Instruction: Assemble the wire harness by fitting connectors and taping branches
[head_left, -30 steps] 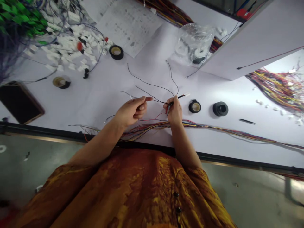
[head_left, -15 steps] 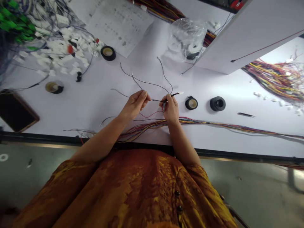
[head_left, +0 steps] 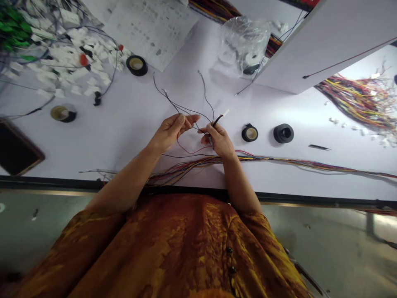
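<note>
Over the middle of the table, my left hand (head_left: 173, 128) pinches thin dark wires (head_left: 172, 103) between thumb and fingers, with loose ends pointing up and away. My right hand (head_left: 219, 140) is closed on a black-sleeved cable (head_left: 218, 120) with a white tip, where several thin wires branch off. One of these wires (head_left: 204, 89) curves up beside it. A red wire (head_left: 190, 152) loops below both hands. Nearer the table edge lies a long wire bundle (head_left: 195, 163), passing under my right forearm. Part of what the right fingers grip is hidden.
Rolls of black tape lie to the right (head_left: 249, 133) and upper left (head_left: 137, 65). A phone (head_left: 19, 147) is at far left, below a heap of white connectors (head_left: 74, 62). Printed sheets (head_left: 151, 31), a plastic bag (head_left: 245, 45) and a white panel (head_left: 310, 49) stand farther back.
My left hand has moved slightly left, and the wires in it now point more up-left. My right hand has turned, tilting the black-sleeved cable more upright.
</note>
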A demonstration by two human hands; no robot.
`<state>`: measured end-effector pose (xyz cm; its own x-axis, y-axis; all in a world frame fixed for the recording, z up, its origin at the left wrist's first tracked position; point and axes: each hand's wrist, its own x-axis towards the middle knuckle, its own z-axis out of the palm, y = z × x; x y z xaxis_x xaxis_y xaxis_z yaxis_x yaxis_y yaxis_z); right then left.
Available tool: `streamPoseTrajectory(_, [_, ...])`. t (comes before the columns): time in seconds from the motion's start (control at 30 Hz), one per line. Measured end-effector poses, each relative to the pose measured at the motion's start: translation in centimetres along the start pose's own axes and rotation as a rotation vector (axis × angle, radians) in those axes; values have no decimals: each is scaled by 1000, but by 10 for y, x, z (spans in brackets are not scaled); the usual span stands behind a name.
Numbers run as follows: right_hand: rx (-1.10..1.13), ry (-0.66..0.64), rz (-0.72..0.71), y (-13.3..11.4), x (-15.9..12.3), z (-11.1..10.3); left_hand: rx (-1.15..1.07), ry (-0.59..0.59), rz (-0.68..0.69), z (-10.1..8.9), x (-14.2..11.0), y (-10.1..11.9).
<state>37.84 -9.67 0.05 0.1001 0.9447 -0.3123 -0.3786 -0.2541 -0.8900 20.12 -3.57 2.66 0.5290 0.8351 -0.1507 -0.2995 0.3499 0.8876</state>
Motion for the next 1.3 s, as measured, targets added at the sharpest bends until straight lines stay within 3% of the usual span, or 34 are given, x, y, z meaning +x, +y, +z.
streamPoseTrajectory(0.17, [-51, -80, 25, -5, 8, 3, -50, 75, -88, 11, 3, 8])
streamPoseTrajectory(0.33, [66, 23, 18, -8, 11, 2, 47, -126, -36, 10, -1, -2])
streamPoseTrajectory(0.4, [117, 74, 22, -8, 10, 0, 48, -156, -36, 11, -5, -6])
streamPoseTrajectory(0.67, [252, 377, -108, -11, 16, -3, -181, 103, -197, 8, -16, -5])
streamPoseTrajectory(0.9, [396, 512, -62, -15, 25, -20, -299, 180, -272, 4, -13, -4])
streamPoseTrajectory(1.03, [355, 478, -118, -20, 28, -20, -205, 246, -266, 5, -13, 1])
streamPoseTrajectory(1.2, [173, 303, -143, -24, 26, 1, -67, 284, -167, 1, -9, 9])
streamPoseTrajectory(1.3, [92, 220, -103, -23, 27, 11, 5, 300, -181, -4, -4, 12])
